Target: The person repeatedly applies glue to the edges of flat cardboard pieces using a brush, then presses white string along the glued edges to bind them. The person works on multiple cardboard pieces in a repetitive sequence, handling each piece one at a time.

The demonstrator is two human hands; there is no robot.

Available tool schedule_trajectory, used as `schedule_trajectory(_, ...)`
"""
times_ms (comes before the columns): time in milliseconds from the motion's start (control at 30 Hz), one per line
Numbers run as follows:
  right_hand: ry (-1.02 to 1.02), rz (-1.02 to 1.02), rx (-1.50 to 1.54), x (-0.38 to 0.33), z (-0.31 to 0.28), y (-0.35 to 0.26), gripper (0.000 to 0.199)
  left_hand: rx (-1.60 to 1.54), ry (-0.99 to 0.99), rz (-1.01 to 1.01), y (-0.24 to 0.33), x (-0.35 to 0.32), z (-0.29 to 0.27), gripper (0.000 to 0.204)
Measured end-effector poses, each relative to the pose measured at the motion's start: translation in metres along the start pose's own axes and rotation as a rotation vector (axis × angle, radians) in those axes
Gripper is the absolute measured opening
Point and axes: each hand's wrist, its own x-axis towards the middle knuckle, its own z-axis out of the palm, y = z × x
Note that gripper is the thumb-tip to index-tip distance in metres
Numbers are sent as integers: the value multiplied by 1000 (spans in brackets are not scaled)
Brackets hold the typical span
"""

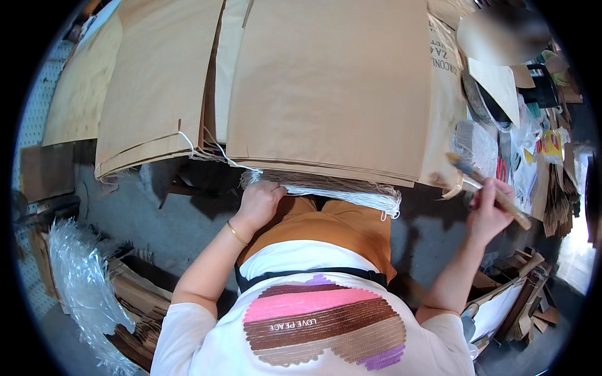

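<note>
My right hand (491,216) is closed around the wooden handle of a brush (515,212), held in the air just off the right front edge of the paper stack. The brush's other end points up and left toward a bag. At the near edge of the brown paper sheets (332,94), my left hand (263,197) has its fingers curled at the left end of a bundle of white strings (342,195). Those strings hang along the front of the stack, close to my waist. Part of the left fingers' grip is hidden.
A second pile of brown paper (157,81) lies to the left, a loose white cord (219,149) crossing between the piles. Plastic-wrapped items (473,144) crowd the right side. Clear plastic sheeting (81,282) bulges at lower left; a box with cardboard scraps (533,294) stands lower right.
</note>
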Motion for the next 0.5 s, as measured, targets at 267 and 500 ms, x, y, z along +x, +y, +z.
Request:
schedule_trajectory(267,-506,52,301,-86,179,-55,4,118,210,-123,33,-21,-60,10)
schedule_trajectory(500,-622,-97,55,-97,242,-47,12,354,176,-88,21,22,-83,16)
